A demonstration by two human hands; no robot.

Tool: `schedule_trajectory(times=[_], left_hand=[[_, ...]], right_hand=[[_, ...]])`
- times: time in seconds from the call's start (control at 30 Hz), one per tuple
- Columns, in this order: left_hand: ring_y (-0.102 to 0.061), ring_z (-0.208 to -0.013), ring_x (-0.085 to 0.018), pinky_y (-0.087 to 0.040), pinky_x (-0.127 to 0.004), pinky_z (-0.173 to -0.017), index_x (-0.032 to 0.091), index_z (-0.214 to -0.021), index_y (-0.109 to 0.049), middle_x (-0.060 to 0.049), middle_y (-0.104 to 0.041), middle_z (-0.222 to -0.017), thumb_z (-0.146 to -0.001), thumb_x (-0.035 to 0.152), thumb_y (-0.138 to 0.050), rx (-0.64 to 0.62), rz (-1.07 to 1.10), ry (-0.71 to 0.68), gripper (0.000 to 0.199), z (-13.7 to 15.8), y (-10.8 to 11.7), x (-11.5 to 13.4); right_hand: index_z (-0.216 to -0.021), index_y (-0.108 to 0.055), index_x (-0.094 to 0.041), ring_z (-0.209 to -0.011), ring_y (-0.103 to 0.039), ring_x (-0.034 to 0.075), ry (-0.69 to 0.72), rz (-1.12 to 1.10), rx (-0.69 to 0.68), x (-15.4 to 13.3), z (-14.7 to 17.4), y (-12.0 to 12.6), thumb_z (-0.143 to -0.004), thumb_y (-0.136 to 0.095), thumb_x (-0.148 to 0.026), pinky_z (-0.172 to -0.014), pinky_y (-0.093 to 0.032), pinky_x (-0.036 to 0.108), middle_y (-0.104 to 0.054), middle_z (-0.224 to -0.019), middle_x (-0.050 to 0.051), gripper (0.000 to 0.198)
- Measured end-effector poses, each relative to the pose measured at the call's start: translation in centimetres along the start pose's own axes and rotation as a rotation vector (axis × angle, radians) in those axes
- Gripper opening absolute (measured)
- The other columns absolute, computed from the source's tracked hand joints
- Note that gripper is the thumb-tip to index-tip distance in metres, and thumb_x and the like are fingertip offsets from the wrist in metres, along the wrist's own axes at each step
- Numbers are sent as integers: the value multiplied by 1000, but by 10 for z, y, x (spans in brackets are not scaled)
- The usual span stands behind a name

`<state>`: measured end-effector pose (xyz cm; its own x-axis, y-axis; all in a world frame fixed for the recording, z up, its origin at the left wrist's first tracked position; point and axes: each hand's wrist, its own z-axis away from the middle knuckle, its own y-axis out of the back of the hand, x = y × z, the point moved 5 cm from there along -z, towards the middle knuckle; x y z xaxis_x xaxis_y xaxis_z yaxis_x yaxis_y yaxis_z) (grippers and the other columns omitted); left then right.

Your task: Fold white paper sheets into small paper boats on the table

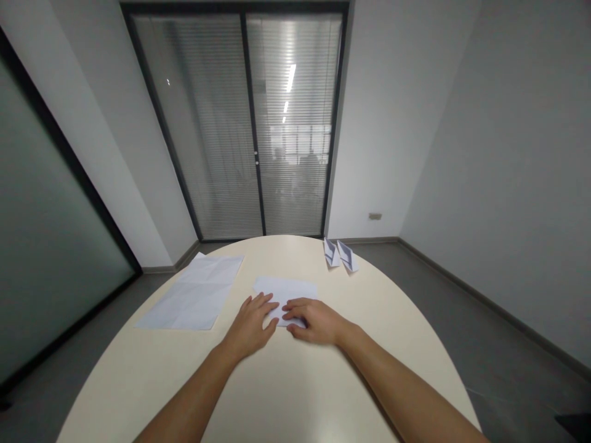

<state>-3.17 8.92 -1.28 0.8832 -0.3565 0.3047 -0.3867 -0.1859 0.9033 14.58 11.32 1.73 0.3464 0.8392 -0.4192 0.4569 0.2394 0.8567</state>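
A folded sheet of white paper (289, 287) lies flat on the round table in front of me. My left hand (253, 320) rests on its left near side, fingers stretched out and slightly spread. On the right near side lies my right hand (314, 319), its fingers apart and a little curved over the paper. Both hands touch the paper without gripping it. They cover its near corners, so the folds there are hidden.
Larger creased white sheets (196, 295) lie at the table's left. Two folded paper boats (339, 255), or similar shapes, sit near the far right edge. The cream round table (277, 394) curves away toward a glass door with blinds (295, 184).
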Motion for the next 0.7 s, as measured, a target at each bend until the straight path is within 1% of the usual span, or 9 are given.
schedule_trajectory(times=[0.17,0.27,0.37,0.53,0.6,0.7], left_hand=[[-44,-140,-29,-31,-55,-117,24,-131,-63,-9,-52,-148,-93,33,-55,-15,14,23,39,0,-1,-1],[-47,-137,-27,-30,-53,-117,24,-129,-64,-9,-55,-146,-93,31,-55,2,32,21,38,0,0,1],[-47,-138,-28,-31,-53,-117,23,-129,-64,-9,-56,-145,-93,31,-56,2,45,28,38,1,-1,1],[-46,-138,-29,-31,-54,-117,22,-127,-65,-9,-56,-145,-93,30,-55,-7,49,27,37,2,-3,1],[-47,-138,-29,-31,-55,-117,23,-125,-66,-9,-58,-143,-93,29,-56,8,61,17,34,2,-2,3],[-48,-137,-29,-31,-56,-116,24,-116,-70,-7,-61,-140,-92,25,-57,26,84,-7,28,1,1,6]], right_hand=[[-114,-74,-18,-118,-64,23,6,0,-32,-4,0,5,-89,-60,-27,-102,-46,33,-72,-119,11,29],[-114,-73,-21,-108,-68,23,-20,5,-67,-6,1,11,-88,-64,-31,-95,-48,30,-75,-113,7,29],[-114,-73,-23,-98,-70,22,-56,26,-92,-4,4,17,-83,-70,-35,-87,-48,27,-76,-110,5,34],[-109,-76,-23,-87,-71,20,-91,63,-76,0,10,25,-80,-69,-32,-78,-47,26,-78,-102,4,31],[-106,-77,-23,-82,-70,19,-101,65,-56,0,11,28,-82,-66,-31,-75,-47,25,-78,-97,3,28],[-103,-77,-23,-80,-70,18,-115,46,-24,-1,10,30,-90,-58,-32,-73,-46,25,-78,-93,3,24]])
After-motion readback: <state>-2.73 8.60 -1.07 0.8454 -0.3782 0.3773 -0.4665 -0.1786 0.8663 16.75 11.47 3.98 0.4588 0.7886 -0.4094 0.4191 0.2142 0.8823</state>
